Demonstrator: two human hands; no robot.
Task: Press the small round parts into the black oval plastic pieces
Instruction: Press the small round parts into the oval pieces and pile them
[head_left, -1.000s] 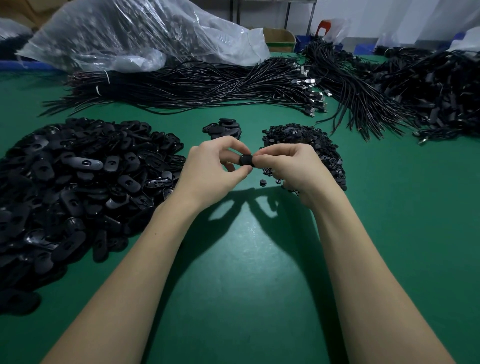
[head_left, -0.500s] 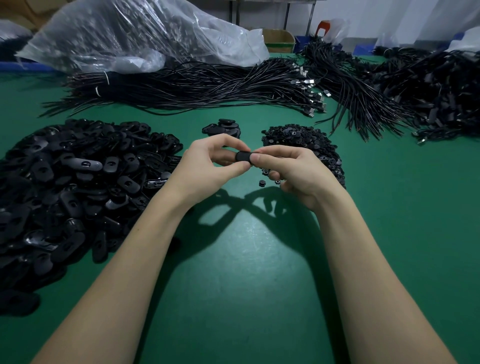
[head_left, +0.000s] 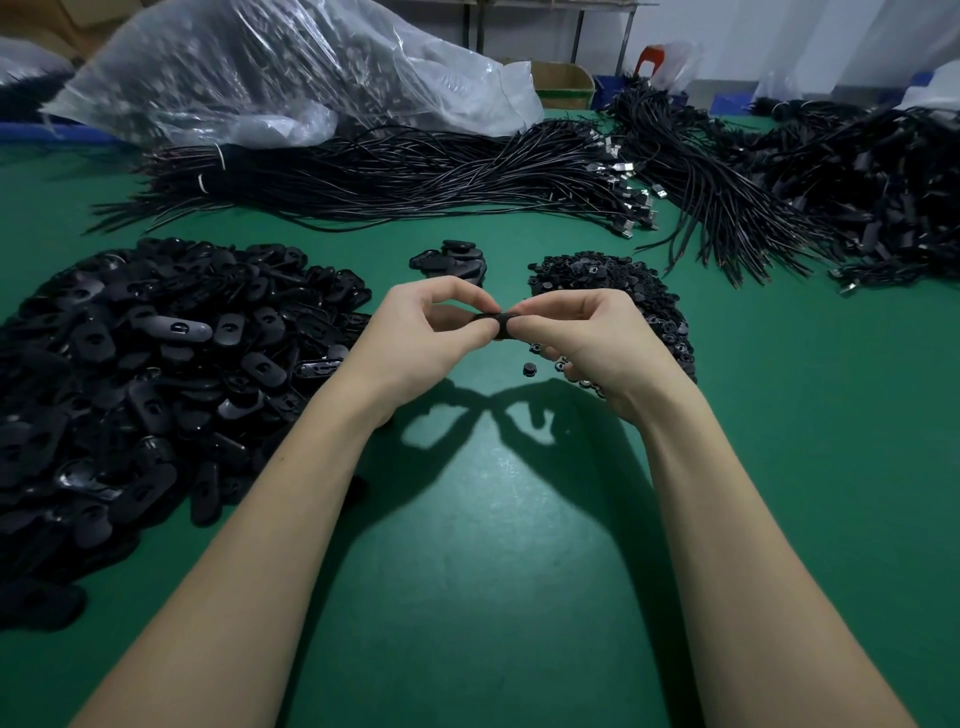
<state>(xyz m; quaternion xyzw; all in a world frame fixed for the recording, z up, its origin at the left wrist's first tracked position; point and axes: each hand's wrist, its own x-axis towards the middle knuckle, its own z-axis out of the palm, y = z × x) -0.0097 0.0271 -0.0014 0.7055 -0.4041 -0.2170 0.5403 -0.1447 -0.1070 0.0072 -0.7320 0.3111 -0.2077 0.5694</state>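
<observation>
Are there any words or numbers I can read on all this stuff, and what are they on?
None: no word, number or sign can be read anywhere.
Black oval pieces: moulded marks only, no letters visible.
Small round parts: too small to tell.
Plastic bag: no print visible.
Cardboard box: plain side, no label.
Piece held between left hand and right hand: mostly hidden.

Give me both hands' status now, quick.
Left hand: closed, pinching the black oval piece.
Right hand: closed, pinching the same piece at its other end.
</observation>
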